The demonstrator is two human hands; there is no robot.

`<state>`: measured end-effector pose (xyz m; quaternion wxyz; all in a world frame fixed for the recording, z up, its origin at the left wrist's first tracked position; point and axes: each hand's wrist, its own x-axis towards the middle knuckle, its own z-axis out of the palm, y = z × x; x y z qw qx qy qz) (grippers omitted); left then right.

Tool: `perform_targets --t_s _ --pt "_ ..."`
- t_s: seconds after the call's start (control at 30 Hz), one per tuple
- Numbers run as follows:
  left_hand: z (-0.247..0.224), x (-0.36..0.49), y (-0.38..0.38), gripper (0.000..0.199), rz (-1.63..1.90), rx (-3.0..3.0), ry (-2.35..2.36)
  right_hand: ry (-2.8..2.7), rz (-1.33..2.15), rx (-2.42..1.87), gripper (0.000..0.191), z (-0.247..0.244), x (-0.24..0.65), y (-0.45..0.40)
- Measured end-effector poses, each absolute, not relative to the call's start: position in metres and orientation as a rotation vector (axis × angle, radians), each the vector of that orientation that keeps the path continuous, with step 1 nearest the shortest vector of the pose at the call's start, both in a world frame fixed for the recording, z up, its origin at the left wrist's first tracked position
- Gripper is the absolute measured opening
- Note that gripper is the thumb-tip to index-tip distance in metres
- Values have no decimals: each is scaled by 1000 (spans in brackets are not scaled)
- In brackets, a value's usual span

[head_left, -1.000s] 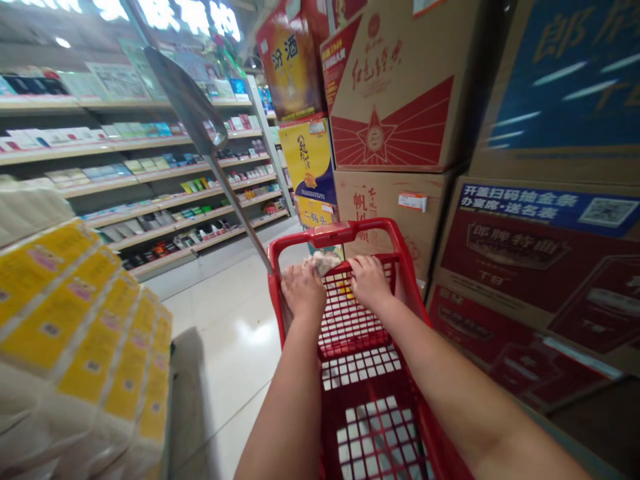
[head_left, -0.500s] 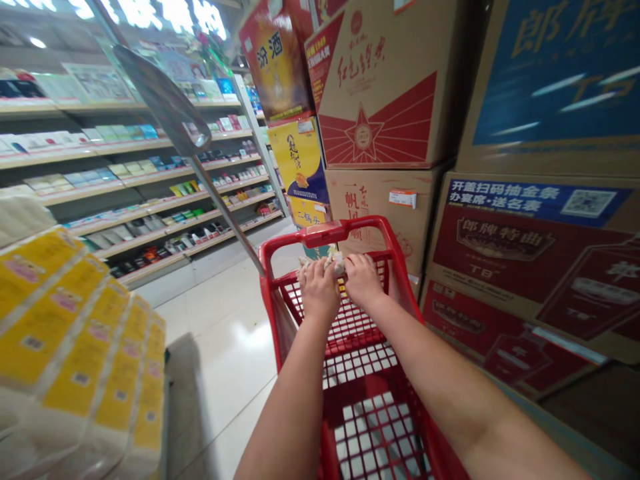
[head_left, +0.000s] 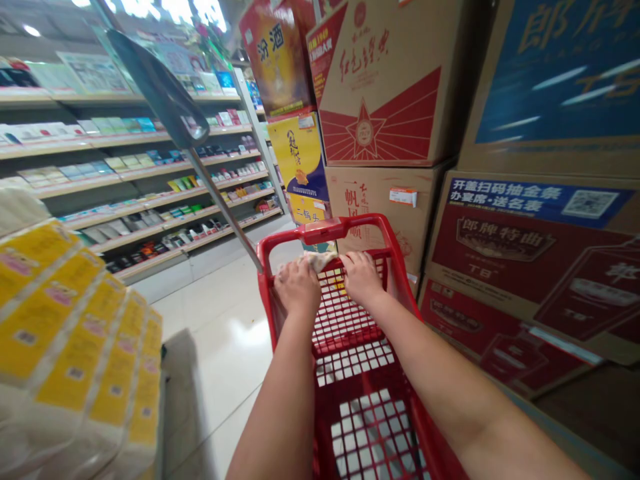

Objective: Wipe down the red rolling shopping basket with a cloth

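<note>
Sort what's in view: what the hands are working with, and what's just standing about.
In use:
- pale cloth, under the left hand
- red cart, its rim under the right hand

Standing about:
- stacked cartons
- yellow packs
- stocked shelves

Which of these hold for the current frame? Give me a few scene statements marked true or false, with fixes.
1. The left hand touches the cloth. True.
2. The right hand has its fingers on the cart. True.
3. The cart is blue. False: it is red.
4. The star box stands on top of another box. True.
5. The cloth hangs from the star box. False: it is at the left hand, by the cart's upper edge.
</note>
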<state>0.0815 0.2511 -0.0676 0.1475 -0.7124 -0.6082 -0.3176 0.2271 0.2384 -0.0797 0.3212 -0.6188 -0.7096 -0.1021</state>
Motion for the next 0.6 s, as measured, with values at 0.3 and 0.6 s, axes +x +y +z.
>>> perform_targets --t_s 0.3,0.6 --pt "-71 88 248 37 -853 -2236 -1534 -1848 -264 -1660 38 -80 225 239" --pt "-69 85 246 37 -877 -2184 -1605 -1866 -258 -1652 38 -77 224 236"
